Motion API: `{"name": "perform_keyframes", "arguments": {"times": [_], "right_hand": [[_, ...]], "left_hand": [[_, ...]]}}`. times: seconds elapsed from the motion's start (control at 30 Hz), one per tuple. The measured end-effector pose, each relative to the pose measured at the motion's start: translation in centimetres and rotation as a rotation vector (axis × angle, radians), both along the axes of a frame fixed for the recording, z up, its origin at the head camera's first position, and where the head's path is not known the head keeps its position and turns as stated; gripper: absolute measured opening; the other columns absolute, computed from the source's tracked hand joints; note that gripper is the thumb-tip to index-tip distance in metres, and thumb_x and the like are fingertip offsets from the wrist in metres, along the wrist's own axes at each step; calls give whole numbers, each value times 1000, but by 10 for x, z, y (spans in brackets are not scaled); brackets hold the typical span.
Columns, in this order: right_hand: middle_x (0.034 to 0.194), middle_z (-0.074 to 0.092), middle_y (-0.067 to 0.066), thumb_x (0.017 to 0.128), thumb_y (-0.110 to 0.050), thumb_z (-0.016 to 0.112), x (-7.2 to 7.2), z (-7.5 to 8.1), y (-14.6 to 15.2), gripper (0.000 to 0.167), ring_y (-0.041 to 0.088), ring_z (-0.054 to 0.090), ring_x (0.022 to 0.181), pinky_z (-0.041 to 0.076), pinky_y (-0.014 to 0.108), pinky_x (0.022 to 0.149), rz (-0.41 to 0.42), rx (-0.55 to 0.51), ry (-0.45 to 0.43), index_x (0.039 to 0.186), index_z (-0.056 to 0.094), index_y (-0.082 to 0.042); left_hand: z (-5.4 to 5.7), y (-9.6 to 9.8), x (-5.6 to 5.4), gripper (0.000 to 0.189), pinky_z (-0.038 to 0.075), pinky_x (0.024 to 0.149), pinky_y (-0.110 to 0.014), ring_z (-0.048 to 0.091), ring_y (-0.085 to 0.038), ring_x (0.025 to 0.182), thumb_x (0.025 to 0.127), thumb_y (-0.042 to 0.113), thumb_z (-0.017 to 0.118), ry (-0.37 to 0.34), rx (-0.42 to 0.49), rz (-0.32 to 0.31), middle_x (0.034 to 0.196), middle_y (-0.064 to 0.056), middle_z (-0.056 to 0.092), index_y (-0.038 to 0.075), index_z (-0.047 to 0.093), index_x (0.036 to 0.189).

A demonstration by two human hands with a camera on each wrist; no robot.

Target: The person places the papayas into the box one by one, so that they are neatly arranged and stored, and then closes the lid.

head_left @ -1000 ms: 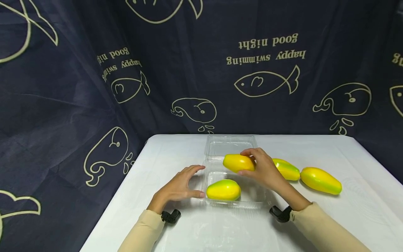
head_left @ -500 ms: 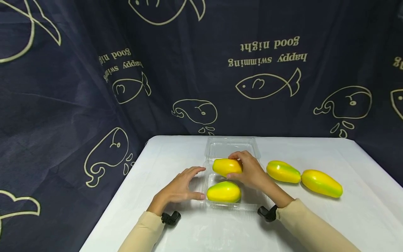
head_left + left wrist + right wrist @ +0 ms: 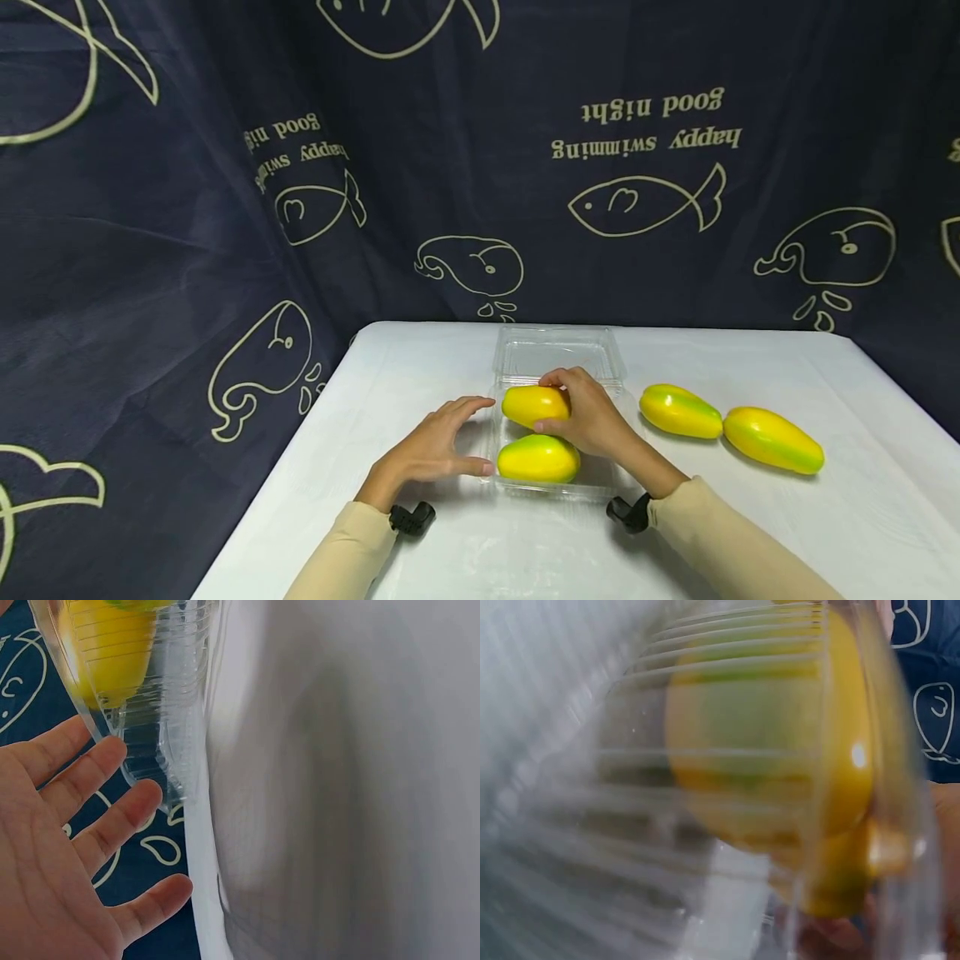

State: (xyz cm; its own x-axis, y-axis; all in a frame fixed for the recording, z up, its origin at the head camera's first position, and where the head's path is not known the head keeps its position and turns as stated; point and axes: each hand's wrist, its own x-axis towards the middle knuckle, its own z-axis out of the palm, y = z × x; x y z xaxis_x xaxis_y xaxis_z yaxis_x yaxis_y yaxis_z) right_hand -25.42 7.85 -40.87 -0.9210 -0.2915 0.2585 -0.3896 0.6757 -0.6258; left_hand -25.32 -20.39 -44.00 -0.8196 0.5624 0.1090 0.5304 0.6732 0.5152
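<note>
A clear plastic clamshell box [image 3: 592, 493] lies open on the table, its lid [image 3: 555, 354] folded back to the far side. In its near half rests a yellow-green papaya [image 3: 538, 459]. My right hand [image 3: 588, 417] grips a second papaya [image 3: 528, 404] by its right end, within the box behind the first. At the box's left wall my left hand [image 3: 435, 442] is spread, fingers extended. In the left wrist view its fingertips [image 3: 142, 802] are right at the ribbed plastic. The right wrist view looks through the clear wall at the near papaya [image 3: 757, 727].
Two more papayas, one nearer the box [image 3: 678, 411] and one farther right [image 3: 774, 439], lie end to end on the white-covered table [image 3: 420, 358]. A dark blue curtain [image 3: 450, 167] with fish and whale drawings hangs behind and on the left.
My right hand has carried its papaya left and down into the box, behind the near papaya. The left hand has stayed at the box's left wall.
</note>
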Motion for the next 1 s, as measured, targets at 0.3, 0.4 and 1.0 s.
{"name": "perform_keyframes", "arguments": {"times": [0.3,0.4,1.0], "right_hand": [[112,63,10,75,-22,90,-2,-6,-8,54,26,62,102,52,44,90,-20,-48,-9,121,64,-10],[114,63,12,75,-22,90,-2,-8,-9,54,27,63,103,52,46,91,-46,-83,-43,121,64,-9],[132,63,16,76,-14,88,-1,-17,-19,61,30,64,114,52,45,99,-181,-359,-300,131,64,-7]], "left_hand": [[1,-1,1,97,34,113,-59,42,-21,141,75,70,74,8,4,-3,156,7,42,28,38,154],[1,0,1,97,34,114,-58,42,-21,142,75,71,73,9,-1,2,156,7,42,28,38,154],[2,1,1,96,33,116,-55,41,-18,142,75,68,75,4,-7,9,156,9,42,30,37,154]]}}
